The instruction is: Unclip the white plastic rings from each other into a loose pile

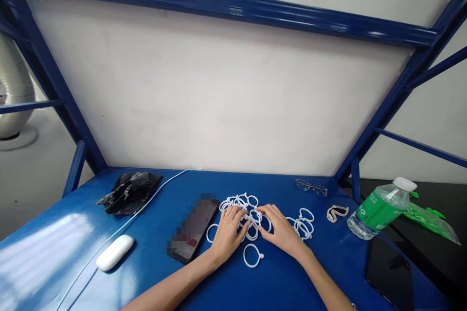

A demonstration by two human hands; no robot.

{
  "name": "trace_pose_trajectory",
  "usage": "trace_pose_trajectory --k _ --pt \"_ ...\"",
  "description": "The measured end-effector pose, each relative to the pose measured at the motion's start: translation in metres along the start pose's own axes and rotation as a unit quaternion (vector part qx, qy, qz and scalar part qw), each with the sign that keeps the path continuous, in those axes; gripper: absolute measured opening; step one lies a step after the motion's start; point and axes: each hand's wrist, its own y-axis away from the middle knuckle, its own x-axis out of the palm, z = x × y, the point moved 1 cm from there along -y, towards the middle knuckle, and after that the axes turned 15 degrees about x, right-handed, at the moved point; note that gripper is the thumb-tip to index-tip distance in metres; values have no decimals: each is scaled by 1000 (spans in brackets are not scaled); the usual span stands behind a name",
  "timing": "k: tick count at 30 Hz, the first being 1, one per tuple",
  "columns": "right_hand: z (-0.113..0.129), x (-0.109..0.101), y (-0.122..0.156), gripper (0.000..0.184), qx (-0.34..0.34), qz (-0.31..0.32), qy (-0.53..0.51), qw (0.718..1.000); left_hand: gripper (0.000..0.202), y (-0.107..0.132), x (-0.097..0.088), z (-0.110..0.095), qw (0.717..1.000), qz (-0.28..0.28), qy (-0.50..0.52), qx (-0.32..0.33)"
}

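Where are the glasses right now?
In the head view, the glasses lie right of centre near the back edge of the blue table, beyond the small group of white rings beside the right hand.

The rings (252,239) look plastic and smooth, the tabletop (153,248) glossy, the bag (133,192) crinkled.

White rings (237,200), thin, round, small knob visible on several, lying on blue bench (280,282). Main heap: tangled, overlapping, partly hidden. Smaller cluster (303,227): overlapping, to right. Single ring (261,256): flat, nearest front edge, apart, knob pointing right.
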Motion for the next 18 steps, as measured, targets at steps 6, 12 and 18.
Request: trace_pose_trajectory --k 6,12,18 --pt "11 -1 5 53 -43 46 -57 996 20 0 -1 -2 998 33 30 33" --pt "11 0 7 61 -61 62 -69 994 19 -3 -3 -3 996 47 54 57" --pt "14 1 7 59 -69 69 -64 993 20 -3 -3 -4 995 44 67 58"
